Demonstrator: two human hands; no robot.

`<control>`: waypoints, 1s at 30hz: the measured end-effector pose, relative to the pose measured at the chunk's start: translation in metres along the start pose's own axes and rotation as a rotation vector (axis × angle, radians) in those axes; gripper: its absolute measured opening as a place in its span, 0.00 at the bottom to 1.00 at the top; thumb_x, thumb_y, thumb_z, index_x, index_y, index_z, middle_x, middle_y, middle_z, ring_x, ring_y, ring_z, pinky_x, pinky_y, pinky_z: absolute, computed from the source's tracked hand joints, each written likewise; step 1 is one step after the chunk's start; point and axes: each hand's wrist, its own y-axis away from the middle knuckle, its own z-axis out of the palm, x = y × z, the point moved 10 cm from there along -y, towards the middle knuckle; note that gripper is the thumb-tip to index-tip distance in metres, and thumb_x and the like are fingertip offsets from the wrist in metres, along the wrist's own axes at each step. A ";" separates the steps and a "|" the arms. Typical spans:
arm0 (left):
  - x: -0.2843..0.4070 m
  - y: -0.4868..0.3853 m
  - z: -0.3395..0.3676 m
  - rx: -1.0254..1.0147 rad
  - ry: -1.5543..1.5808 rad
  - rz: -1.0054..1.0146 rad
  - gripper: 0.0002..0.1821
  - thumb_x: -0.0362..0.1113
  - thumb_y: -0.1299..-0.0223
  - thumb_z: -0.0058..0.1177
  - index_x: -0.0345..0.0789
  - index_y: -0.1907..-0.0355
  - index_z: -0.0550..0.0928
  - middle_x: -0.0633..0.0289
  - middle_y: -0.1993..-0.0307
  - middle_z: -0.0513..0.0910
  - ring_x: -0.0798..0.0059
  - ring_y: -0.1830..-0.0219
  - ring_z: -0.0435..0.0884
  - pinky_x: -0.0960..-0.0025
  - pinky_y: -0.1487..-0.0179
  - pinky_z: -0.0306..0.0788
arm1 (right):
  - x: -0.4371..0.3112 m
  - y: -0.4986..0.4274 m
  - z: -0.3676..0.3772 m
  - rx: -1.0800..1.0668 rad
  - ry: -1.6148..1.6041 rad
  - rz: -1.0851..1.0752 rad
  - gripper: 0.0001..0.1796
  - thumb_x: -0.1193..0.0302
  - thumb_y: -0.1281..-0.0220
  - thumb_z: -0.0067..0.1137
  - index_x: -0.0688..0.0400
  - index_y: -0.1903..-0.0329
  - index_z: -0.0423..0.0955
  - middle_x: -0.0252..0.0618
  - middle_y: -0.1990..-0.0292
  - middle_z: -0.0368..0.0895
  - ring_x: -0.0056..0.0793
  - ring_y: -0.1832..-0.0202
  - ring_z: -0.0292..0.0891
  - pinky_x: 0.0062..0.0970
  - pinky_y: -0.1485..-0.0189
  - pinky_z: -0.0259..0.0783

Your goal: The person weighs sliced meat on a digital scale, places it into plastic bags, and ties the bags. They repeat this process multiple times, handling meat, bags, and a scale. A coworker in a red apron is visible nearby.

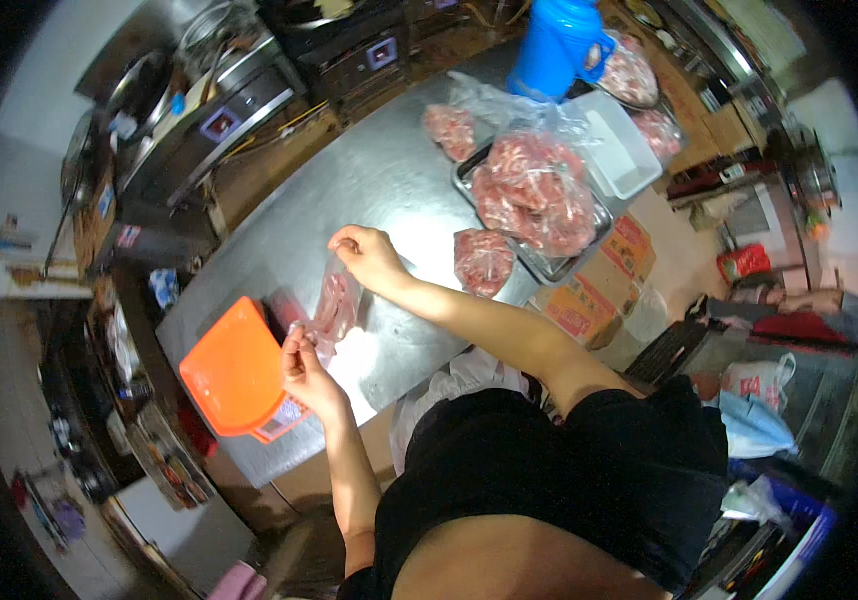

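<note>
Between my two hands, above the steel table [391,187], hangs a clear plastic bag of raw meat [339,304]. My right hand [369,255] pinches its upper end, fingers closed. Lower down, my left hand [312,375] grips the bag's other end beside an orange plastic basket [237,367]. A dark reddish thing behind the bag is partly hidden. Farther right, a large bag of raw meat [534,187] fills a metal tray [601,232]. Smaller portions of meat lie near it, one in front [483,262] and one behind [450,131].
A blue plastic jug [552,52] and a white plastic tub [616,142] stand at the table's far right, with more bagged meat [627,71] behind. Cardboard [586,300] lies beyond the right edge. A stove counter [226,97] runs along the far left. A person [796,300] is at right.
</note>
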 end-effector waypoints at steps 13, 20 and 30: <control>-0.105 0.080 0.237 -0.879 -0.293 -0.387 0.16 0.31 0.37 0.52 0.29 0.48 0.80 0.71 0.77 0.75 0.88 0.75 0.68 0.80 0.71 0.63 | -0.002 -0.013 -0.289 0.817 0.774 -0.154 0.12 0.68 0.49 0.60 0.47 0.59 0.81 0.49 0.47 0.71 0.50 0.43 0.64 0.46 0.43 0.61; -0.100 0.113 0.196 -0.859 -0.202 -0.256 0.17 0.30 0.37 0.54 0.32 0.45 0.78 0.67 0.68 0.81 0.84 0.68 0.75 0.80 0.62 0.70 | 0.177 -0.083 -0.477 0.387 0.740 0.653 0.18 0.58 0.44 0.50 0.43 0.52 0.82 0.55 0.44 0.75 0.52 0.39 0.69 0.58 0.38 0.58; -0.083 0.112 0.009 -0.236 -0.071 -0.377 0.17 0.24 0.39 0.56 0.29 0.47 0.78 0.66 0.68 0.83 0.87 0.68 0.76 0.83 0.63 0.69 | -0.001 0.004 -0.372 0.778 1.074 -0.053 0.15 0.67 0.41 0.53 0.64 0.56 0.76 0.54 0.53 0.69 0.53 0.53 0.71 0.49 0.50 0.66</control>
